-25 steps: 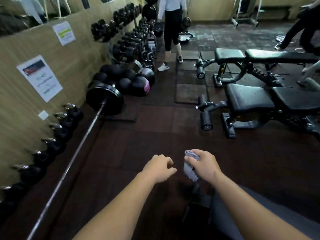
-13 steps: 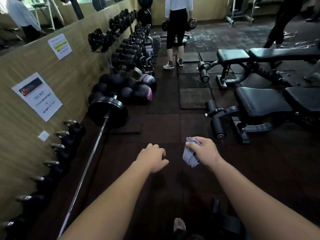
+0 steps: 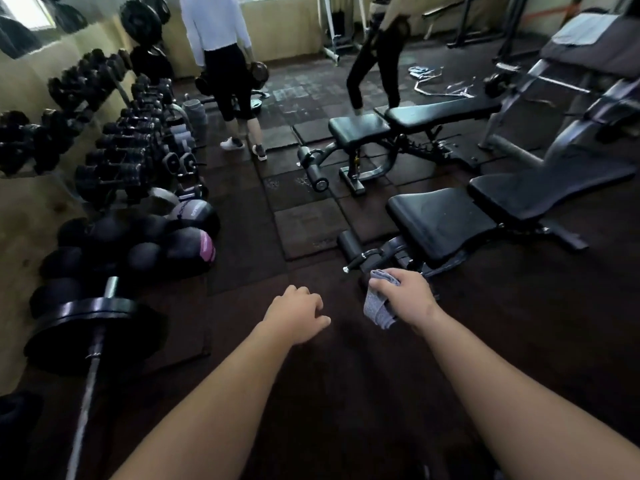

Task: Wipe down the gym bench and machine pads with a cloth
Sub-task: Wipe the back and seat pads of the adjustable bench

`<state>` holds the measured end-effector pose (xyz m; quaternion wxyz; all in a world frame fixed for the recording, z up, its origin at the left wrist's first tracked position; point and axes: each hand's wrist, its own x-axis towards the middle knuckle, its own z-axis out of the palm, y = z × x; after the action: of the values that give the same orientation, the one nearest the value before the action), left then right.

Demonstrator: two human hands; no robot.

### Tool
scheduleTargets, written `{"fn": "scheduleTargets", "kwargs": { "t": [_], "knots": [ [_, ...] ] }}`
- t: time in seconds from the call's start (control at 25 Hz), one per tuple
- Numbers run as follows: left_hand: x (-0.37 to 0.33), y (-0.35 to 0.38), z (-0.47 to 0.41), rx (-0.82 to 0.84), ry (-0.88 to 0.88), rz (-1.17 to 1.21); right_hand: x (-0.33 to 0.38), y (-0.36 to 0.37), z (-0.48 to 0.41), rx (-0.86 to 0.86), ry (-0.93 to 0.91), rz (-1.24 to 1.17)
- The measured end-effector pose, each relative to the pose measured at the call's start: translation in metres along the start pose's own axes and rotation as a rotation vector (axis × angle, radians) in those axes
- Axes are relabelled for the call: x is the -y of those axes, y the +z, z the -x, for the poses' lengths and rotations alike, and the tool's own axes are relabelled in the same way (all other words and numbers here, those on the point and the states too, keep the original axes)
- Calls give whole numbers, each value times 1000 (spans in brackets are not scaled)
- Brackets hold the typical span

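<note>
My right hand [image 3: 406, 295] grips a folded grey cloth [image 3: 377, 305], which hangs down below the fist. Beside it my left hand [image 3: 297, 312] is held out with its fingers curled and nothing in them. Just beyond my right hand stands the near black bench [image 3: 440, 221], with its seat pad facing me and its back pad [image 3: 540, 187] raised to the right. A second black bench [image 3: 360, 128] stands farther back. Neither hand touches a bench.
A loaded barbell [image 3: 88, 322] lies on the floor at the left. Medicine balls [image 3: 187, 247] and dumbbell racks [image 3: 117, 157] line the left wall. Two people [image 3: 223, 60] stand at the back. A larger machine [image 3: 585, 98] fills the right side.
The view has moved forward and lifted toward the benches. The near bench is now closer to my right hand. The hands keep the same pose, cloth still in the right one.
</note>
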<state>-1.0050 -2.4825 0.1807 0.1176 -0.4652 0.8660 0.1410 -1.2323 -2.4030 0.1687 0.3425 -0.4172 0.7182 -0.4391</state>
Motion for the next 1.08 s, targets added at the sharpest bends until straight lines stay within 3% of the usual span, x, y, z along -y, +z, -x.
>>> {"fn": "scheduleTargets", "kwargs": {
  "t": [0.24, 0.44, 0.76, 1.08],
  "knots": [
    [-34, -49, -179, 16, 308, -118, -13, -60, -101, -316, 98, -16],
    [-114, -79, -295, 69, 580, -221, -27, -128, -136, -583, 249, -72],
    [-334, -76, -417, 101, 928, -352, -102, -295, -148, -943, 494, -133],
    [-586, -74, -523, 82, 1066, -323, -178, -528, -195, -1066, 586, -62]
  ]
}}
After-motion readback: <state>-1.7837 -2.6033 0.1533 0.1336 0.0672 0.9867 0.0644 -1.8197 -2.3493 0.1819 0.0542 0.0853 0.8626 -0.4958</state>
